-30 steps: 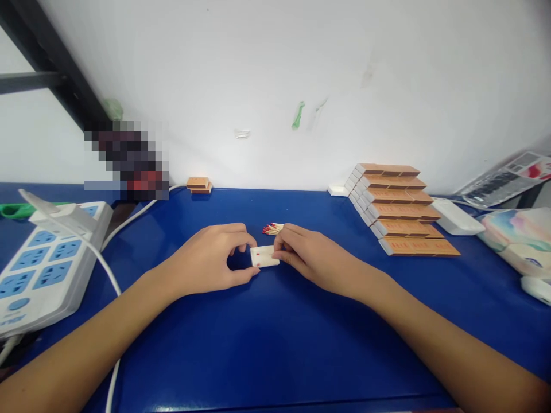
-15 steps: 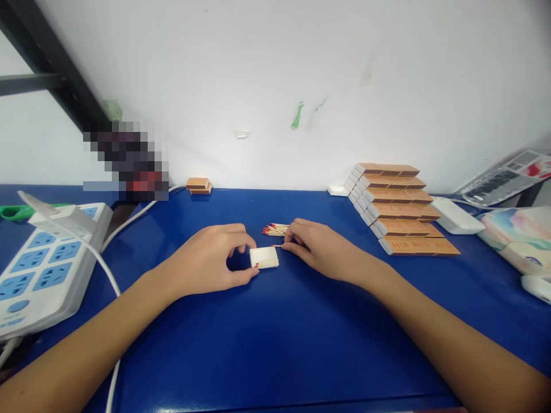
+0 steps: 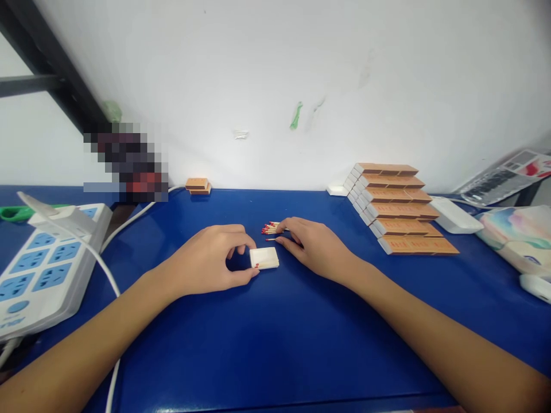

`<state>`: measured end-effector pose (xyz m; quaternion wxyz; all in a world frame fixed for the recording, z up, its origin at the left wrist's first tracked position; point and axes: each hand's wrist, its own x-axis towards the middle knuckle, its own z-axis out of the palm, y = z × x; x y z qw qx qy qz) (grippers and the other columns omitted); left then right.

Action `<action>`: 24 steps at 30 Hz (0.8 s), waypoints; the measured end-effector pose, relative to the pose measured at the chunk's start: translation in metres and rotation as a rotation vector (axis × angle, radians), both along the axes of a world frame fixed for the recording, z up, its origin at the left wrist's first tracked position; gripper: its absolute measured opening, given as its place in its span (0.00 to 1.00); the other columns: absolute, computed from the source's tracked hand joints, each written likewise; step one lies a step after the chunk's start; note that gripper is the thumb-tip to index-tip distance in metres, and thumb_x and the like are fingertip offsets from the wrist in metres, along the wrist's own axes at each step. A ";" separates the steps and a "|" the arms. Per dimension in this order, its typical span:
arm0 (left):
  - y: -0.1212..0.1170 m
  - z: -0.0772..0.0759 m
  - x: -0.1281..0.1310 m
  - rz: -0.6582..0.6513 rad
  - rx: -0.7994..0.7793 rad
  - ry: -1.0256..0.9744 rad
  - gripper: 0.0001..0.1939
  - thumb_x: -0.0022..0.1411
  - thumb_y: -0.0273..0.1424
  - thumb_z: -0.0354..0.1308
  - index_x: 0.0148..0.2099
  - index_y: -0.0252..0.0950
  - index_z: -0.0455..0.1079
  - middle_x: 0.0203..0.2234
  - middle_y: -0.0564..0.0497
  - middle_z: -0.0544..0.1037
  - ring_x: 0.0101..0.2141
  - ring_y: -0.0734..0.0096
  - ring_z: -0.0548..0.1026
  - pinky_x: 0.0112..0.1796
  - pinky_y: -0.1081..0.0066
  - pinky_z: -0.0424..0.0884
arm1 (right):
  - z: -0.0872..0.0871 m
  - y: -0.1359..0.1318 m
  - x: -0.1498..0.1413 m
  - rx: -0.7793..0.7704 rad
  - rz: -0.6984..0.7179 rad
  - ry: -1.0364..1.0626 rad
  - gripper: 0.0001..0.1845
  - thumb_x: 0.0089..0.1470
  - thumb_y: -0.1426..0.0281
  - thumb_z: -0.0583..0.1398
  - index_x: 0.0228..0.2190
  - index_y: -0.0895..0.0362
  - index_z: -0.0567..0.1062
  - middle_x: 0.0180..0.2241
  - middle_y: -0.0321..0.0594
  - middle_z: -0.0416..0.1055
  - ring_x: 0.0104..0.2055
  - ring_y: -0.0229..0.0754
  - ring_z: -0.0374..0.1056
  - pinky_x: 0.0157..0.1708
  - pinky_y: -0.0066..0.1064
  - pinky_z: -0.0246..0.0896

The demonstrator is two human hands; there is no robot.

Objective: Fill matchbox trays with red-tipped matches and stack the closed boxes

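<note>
My left hand (image 3: 210,258) is curled at the left end of a small white matchbox tray (image 3: 269,253), its thumb and a finger gripping opposite sides. Inside the tray, along its near side, lie a few red-tipped matches (image 3: 257,265). Behind and to the right of the tray, my right hand (image 3: 312,246) has its thumb and fingertips pinched at one match (image 3: 271,239), whose red head points left. A small pile of matches (image 3: 270,227) lies on the table just beyond; the right fingers partly cover its right end.
Orange matchboxes (image 3: 419,245) are stacked in steps at the right; two more matchboxes (image 3: 198,184) sit by the wall. A white power strip (image 3: 55,269) with a cable (image 3: 107,275) occupies the left of the blue table (image 3: 267,344). White devices and a pastel package (image 3: 525,229) stand far right.
My right hand has moved slightly away from me and left, from beside the tray toward the match pile, with the single match at its fingertips. My left hand and the tray have stayed put.
</note>
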<state>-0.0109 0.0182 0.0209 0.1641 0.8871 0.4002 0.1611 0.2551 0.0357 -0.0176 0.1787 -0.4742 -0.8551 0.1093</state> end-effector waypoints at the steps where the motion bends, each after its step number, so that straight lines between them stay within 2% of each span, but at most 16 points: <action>1: 0.000 0.000 0.000 -0.004 -0.005 -0.003 0.11 0.62 0.40 0.67 0.43 0.40 0.80 0.33 0.53 0.75 0.30 0.72 0.71 0.31 0.70 0.64 | 0.000 0.000 0.000 0.002 -0.004 -0.013 0.10 0.72 0.66 0.57 0.51 0.52 0.75 0.49 0.41 0.79 0.44 0.44 0.76 0.41 0.34 0.64; 6: 0.001 -0.001 -0.001 -0.007 -0.019 -0.010 0.11 0.63 0.41 0.67 0.43 0.40 0.80 0.33 0.54 0.75 0.30 0.72 0.71 0.30 0.70 0.64 | 0.002 0.000 -0.001 -0.008 0.005 -0.033 0.10 0.73 0.65 0.56 0.50 0.54 0.75 0.47 0.43 0.79 0.43 0.45 0.75 0.41 0.34 0.63; 10: 0.001 -0.001 -0.001 -0.009 -0.016 -0.010 0.11 0.63 0.41 0.66 0.43 0.40 0.80 0.32 0.53 0.75 0.30 0.72 0.71 0.30 0.69 0.65 | 0.002 0.001 0.001 0.008 0.007 0.002 0.11 0.72 0.65 0.57 0.51 0.54 0.75 0.44 0.42 0.78 0.39 0.43 0.73 0.36 0.32 0.60; 15: 0.000 0.001 0.000 -0.006 -0.017 -0.008 0.11 0.63 0.40 0.67 0.44 0.40 0.80 0.32 0.53 0.75 0.30 0.72 0.71 0.30 0.69 0.64 | 0.003 0.001 0.003 -0.001 0.035 0.010 0.07 0.72 0.66 0.57 0.42 0.54 0.75 0.40 0.40 0.76 0.35 0.40 0.69 0.35 0.31 0.57; 24: 0.001 0.000 -0.001 -0.005 -0.010 0.008 0.11 0.62 0.40 0.67 0.43 0.40 0.80 0.32 0.54 0.75 0.30 0.72 0.71 0.31 0.70 0.64 | 0.006 0.002 0.004 -0.039 0.025 -0.005 0.06 0.71 0.68 0.58 0.40 0.55 0.74 0.38 0.39 0.76 0.33 0.39 0.68 0.34 0.31 0.55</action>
